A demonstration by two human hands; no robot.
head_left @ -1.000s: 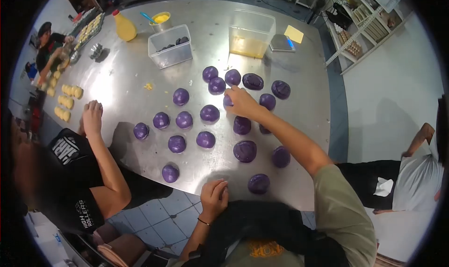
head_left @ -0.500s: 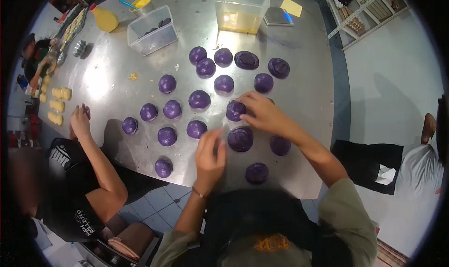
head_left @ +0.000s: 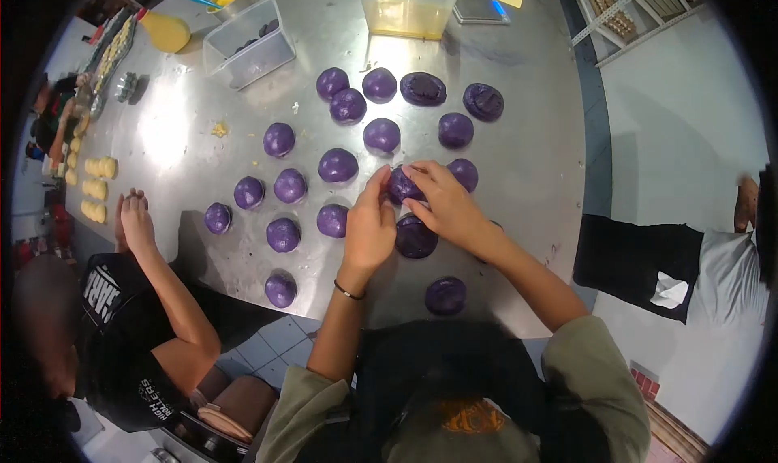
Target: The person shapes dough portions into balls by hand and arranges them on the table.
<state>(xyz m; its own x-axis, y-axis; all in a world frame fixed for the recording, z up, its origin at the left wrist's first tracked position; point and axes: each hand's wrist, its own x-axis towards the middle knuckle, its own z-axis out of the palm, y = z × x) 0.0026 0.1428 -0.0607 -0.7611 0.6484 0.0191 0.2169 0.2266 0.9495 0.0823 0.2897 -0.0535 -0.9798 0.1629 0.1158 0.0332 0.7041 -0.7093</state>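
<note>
Both hands meet around one purple dough ball [head_left: 403,186] near the middle of the steel table [head_left: 194,98]. My left hand [head_left: 371,229] presses its fingers against the ball's left side. From the right, my right hand [head_left: 444,199] curls fingers and thumb round the same ball, covering part of it. Just below lies a larger, flatter dough piece [head_left: 416,237]. Several glossy purple balls [head_left: 338,165] are spread to the left and above, and two dark flattened pieces [head_left: 423,89] rest at the upper right. Another ball [head_left: 446,296] sits near the front edge.
A clear tub with dark pieces [head_left: 250,45], a yellow bottle [head_left: 165,32], a tub of yellow liquid [head_left: 408,9] and a scale [head_left: 481,7] stand at the back. A co-worker's hands [head_left: 135,220] are at the left edge. Another person [head_left: 725,280] is at the right.
My right hand has moved from an upper ball down to the middle one. My left hand has come up from the table's front edge to that ball's left side. The view has shifted.
</note>
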